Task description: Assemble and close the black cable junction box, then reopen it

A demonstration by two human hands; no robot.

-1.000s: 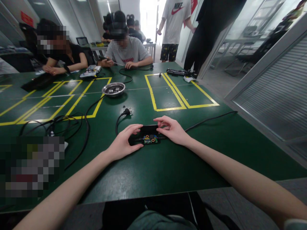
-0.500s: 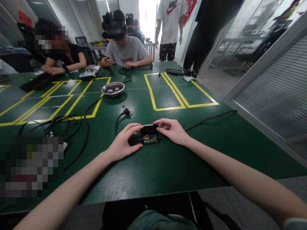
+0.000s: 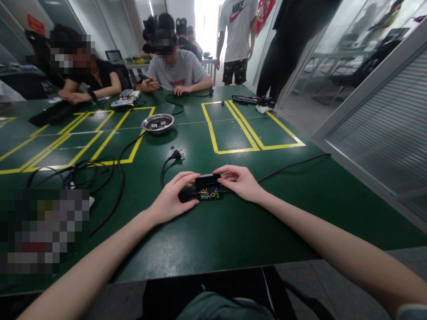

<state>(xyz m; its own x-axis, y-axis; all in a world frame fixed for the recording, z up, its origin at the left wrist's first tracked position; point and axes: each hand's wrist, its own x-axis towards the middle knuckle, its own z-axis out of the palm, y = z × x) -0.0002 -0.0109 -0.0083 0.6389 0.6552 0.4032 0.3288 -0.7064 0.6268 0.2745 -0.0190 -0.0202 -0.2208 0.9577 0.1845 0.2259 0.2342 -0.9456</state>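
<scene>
A black plastic case cover (image 3: 207,179) stands tilted at the far edge of a small circuit board (image 3: 209,194) in the lower half of a power adapter case. My left hand (image 3: 171,198) has its fingers on the cover's left end, while its thumb rests by the near left corner of the lower half. At the other end, my right hand (image 3: 243,184) pinches the cover's right side between thumb and fingers. Copper-wound ring coils show on the board. Black cable leaves the case on both sides, partly hidden by my hands.
A black plug (image 3: 176,154) lies beyond my left hand. Farther off stands a metal bowl (image 3: 158,129) with metal parts. Coiled cable (image 3: 83,171) is at left, and another cable (image 3: 293,166) runs right. Two people sit across the green table (image 3: 267,226); others stand behind.
The cover has tipped very slightly between my fingers. Both hands keep almost the same place and grip, and the view has shifted a little.
</scene>
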